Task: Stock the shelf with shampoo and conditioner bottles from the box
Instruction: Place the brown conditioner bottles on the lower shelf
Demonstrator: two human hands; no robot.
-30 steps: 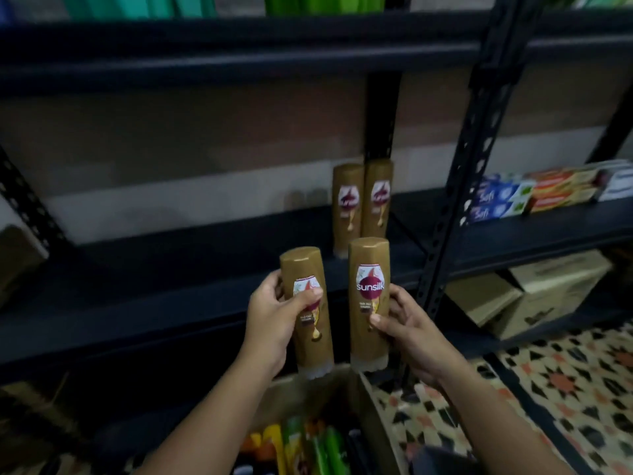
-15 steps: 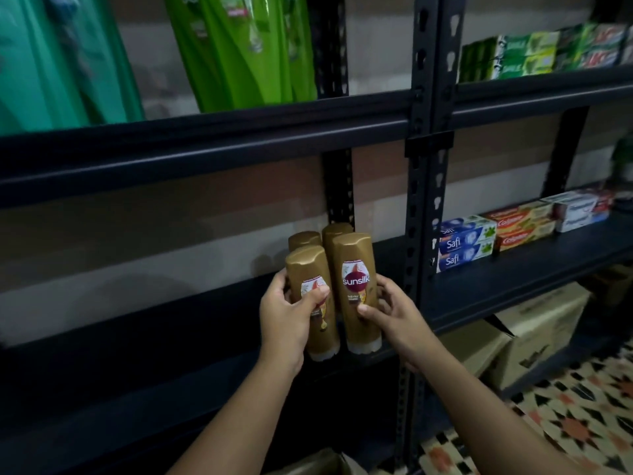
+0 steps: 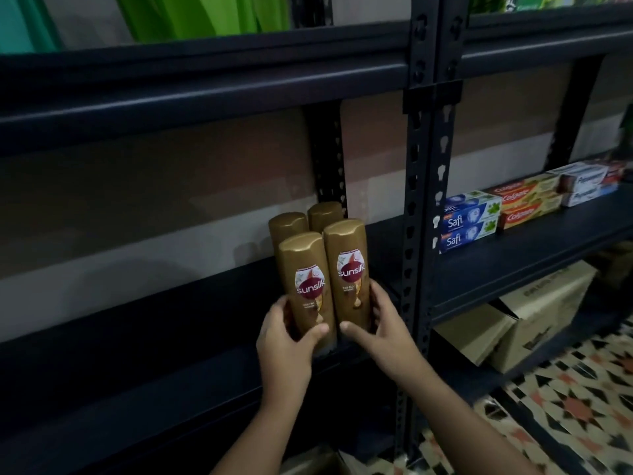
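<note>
Two gold Sunsilk bottles stand side by side at the front of the dark shelf (image 3: pixel 137 344). My left hand (image 3: pixel 286 341) wraps the base of the left gold bottle (image 3: pixel 306 286). My right hand (image 3: pixel 380 332) holds the base of the right gold bottle (image 3: pixel 349 272). Directly behind them stand two more gold bottles (image 3: pixel 287 226), mostly hidden, only their caps showing. A corner of the cardboard box (image 3: pixel 315 461) shows at the bottom edge, between my arms.
A black perforated upright post (image 3: pixel 416 200) stands just right of the bottles. Toothpaste cartons (image 3: pixel 469 221) lie on the neighbouring shelf. Green and teal refill packs (image 3: pixel 191 15) hang over the shelf above. Cardboard boxes (image 3: pixel 534 317) sit low at the right on a patterned tile floor.
Both hands carried the two gold bottles up from above the box and forward onto the shelf, in front of the two standing there. My hands have slid down to the bottle bases.
</note>
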